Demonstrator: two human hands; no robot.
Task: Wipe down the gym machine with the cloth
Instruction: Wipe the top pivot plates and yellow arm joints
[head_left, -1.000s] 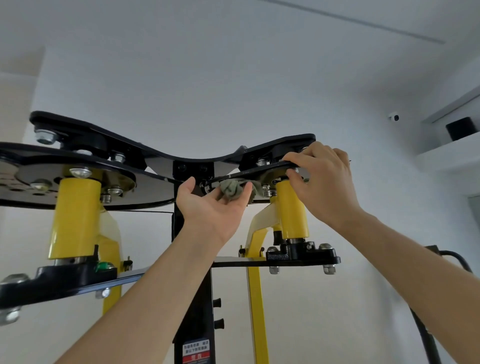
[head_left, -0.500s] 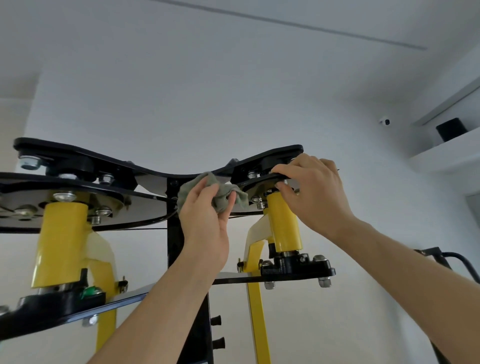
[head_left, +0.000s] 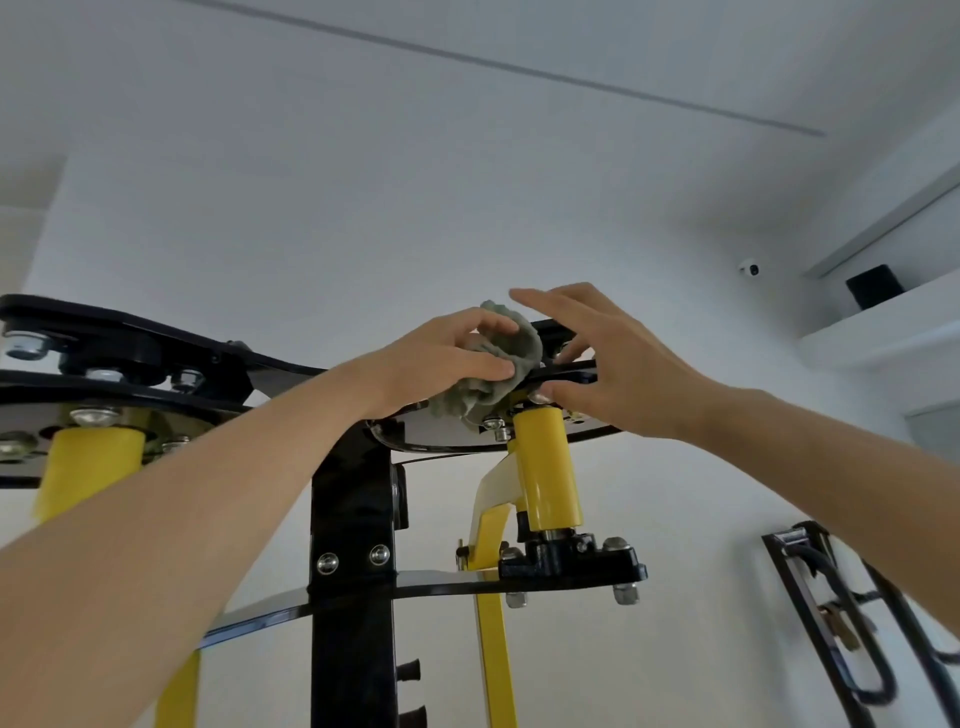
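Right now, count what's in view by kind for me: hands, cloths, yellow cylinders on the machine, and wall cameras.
Hands: 2 (left hand, right hand)
Cloth: 1
Yellow cylinders: 2
Wall camera: 1
Total: 6

Cloth (head_left: 498, 369) fuzzy grey-green fabric; machine plate (head_left: 156, 338) glossy black metal; sleeve (head_left: 545, 467) glossy yellow.
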